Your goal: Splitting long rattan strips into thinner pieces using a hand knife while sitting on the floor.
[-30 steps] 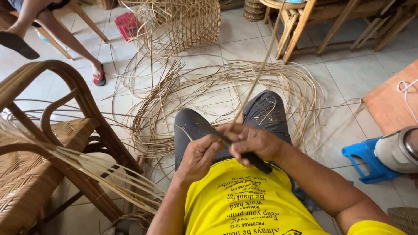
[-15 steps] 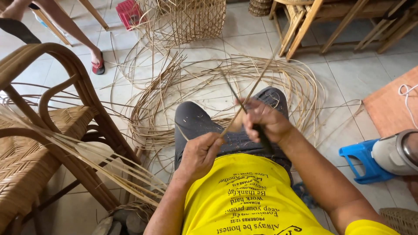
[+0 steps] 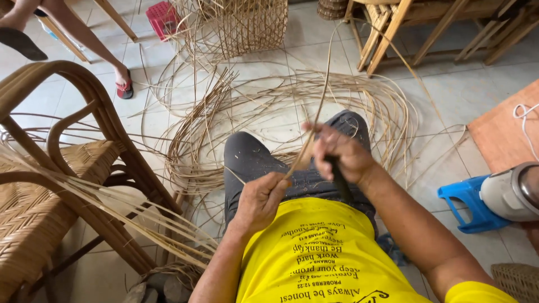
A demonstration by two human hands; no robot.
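Across the pale tiled floor (image 3: 449,95) sprawls one big loose coil of rattan strips (image 3: 269,106), ringing the seated person's knees. One rattan chair (image 3: 67,185) stands at the left with loose strands fanning off it, one half-woven basket frame (image 3: 236,25) stands beyond, a blue plastic stool (image 3: 469,205) sits at the right, and wooden furniture legs (image 3: 387,31) crowd the far side. Over the lap, the left hand (image 3: 261,199) pinches a single long strip (image 3: 320,106), which rises upward. The right hand (image 3: 339,154) is closed around a dark-handled knife (image 3: 339,182), set against that strip.

Rattan workshop: cane coils (image 3: 269,112), unfinished chairs (image 3: 67,185).
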